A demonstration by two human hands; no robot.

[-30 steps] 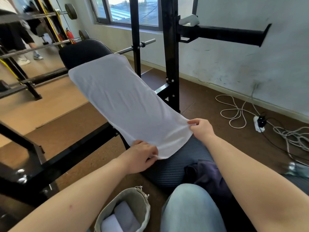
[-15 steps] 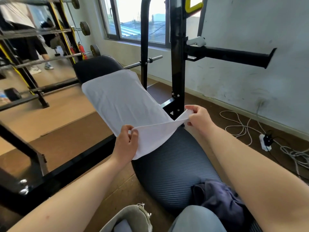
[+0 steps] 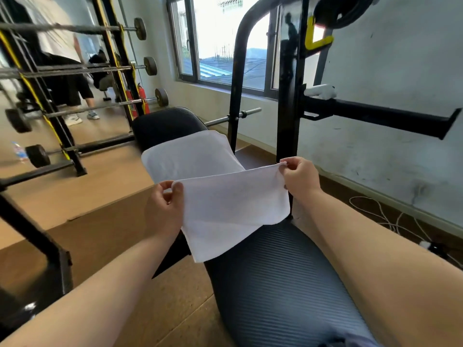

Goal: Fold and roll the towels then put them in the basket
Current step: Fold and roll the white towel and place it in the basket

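Head view: left hand (image 3: 164, 209) and right hand (image 3: 299, 177) each pinch a near corner of the white towel (image 3: 225, 204), lifted over the weight bench (image 3: 275, 284), apparently to fold it onto its far half.

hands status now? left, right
Left hand: pinching the near corner of the white towel.
Right hand: pinching the towel's other near corner.

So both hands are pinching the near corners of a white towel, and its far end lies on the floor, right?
Not quite: the head view shows the far end of the white towel lying on the black bench, not the floor. The left hand and right hand do pinch its near corners.
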